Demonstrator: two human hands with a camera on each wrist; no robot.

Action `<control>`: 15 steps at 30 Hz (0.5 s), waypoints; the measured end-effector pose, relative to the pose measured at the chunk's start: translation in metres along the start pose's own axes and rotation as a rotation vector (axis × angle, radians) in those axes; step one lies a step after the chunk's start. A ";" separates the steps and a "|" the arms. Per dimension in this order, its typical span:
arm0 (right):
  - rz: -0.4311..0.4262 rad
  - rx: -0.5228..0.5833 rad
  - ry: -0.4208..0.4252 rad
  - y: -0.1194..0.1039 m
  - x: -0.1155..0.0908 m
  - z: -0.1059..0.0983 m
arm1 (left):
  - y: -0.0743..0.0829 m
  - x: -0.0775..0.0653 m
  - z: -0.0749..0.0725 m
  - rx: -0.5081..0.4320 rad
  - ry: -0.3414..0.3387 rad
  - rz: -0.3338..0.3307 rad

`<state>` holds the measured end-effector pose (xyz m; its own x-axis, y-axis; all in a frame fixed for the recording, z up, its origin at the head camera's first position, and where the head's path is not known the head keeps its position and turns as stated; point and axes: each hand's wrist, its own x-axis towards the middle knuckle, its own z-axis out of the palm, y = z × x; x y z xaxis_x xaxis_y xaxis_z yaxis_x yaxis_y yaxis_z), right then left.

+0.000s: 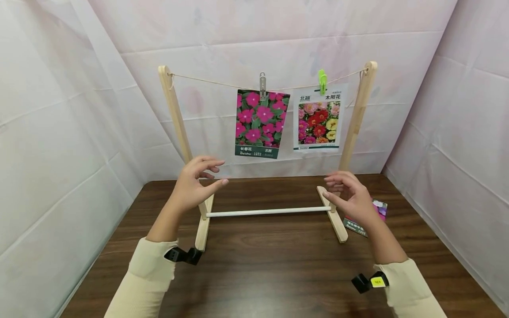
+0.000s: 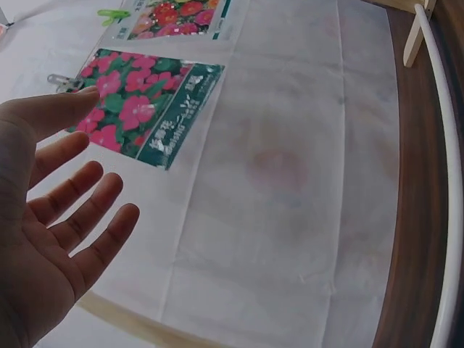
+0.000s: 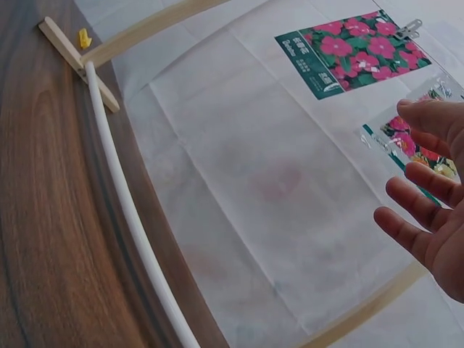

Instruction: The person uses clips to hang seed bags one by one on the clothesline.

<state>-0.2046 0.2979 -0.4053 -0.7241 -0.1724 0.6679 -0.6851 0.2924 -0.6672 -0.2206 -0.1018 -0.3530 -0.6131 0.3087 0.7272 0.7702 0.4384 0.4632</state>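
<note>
My hands are well apart and both empty: the left hand (image 1: 195,183) is raised at the left post of the wooden rack (image 1: 355,119), the right hand (image 1: 350,198) at its right post, fingers loosely bent. Whether either touches a post, I cannot tell.

On the rack's string (image 1: 207,81), a periwinkle seed packet (image 1: 262,128) hangs from a grey clip (image 1: 262,84), slightly tilted; to its right a portulaca seed packet (image 1: 317,123) hangs from a lime-green clip (image 1: 322,81), nearly level. A third packet (image 1: 356,226) lies on the desk (image 1: 254,269) beside the rack's right foot; a small yellow object (image 3: 84,38), seemingly a clip, sits by its left foot.

Assessment: the work appears to be clipping packets to the string. Good practice: steady the string with one hand, pinch the clip fully open, catch string and packet mid-edge together, release gently and check for tilt.
</note>
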 end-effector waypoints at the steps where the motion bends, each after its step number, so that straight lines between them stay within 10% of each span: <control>1: -0.008 0.000 0.004 0.001 -0.002 -0.001 | -0.001 -0.002 -0.001 0.007 0.003 -0.004; 15: 0.011 -0.047 0.034 -0.007 -0.026 -0.021 | 0.019 -0.038 -0.014 0.030 0.078 -0.050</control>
<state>-0.1788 0.3200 -0.4110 -0.7280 -0.1369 0.6717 -0.6717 0.3383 -0.6591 -0.1805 -0.1172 -0.3644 -0.6344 0.2191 0.7413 0.7324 0.4769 0.4859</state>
